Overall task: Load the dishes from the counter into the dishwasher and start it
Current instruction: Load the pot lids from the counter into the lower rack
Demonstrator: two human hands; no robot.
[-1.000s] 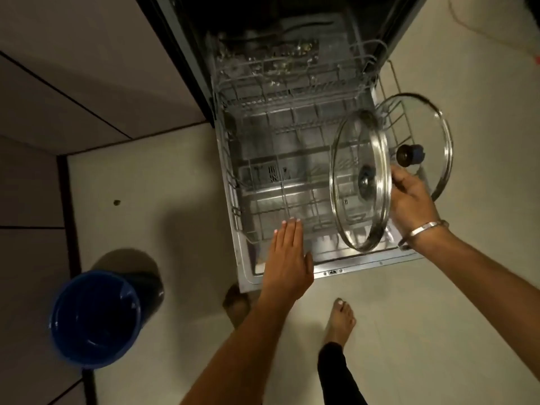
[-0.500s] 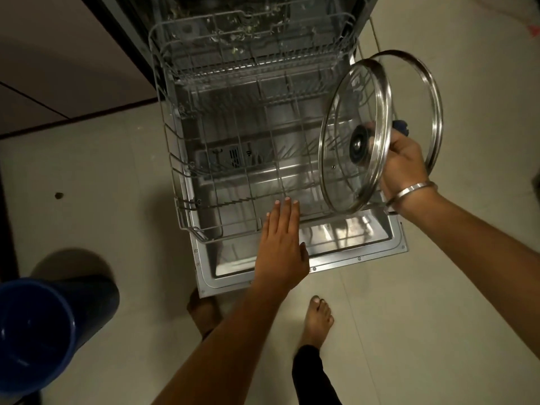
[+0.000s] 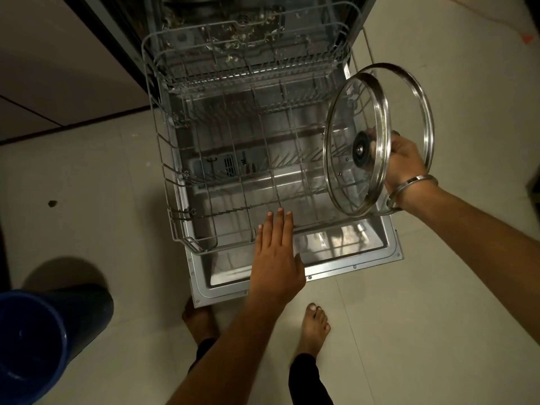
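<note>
A home kitchen — open dishwasher (image 3: 263,171), tiled floor (image 3: 438,317), blue bin (image 3: 32,343) — bare feet (image 3: 317,320).

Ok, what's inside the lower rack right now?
The lower rack shows only bare wire tines, no dishes. Two glass lids in the right hand hide its right side; the left hand covers part of the front rim.
</note>
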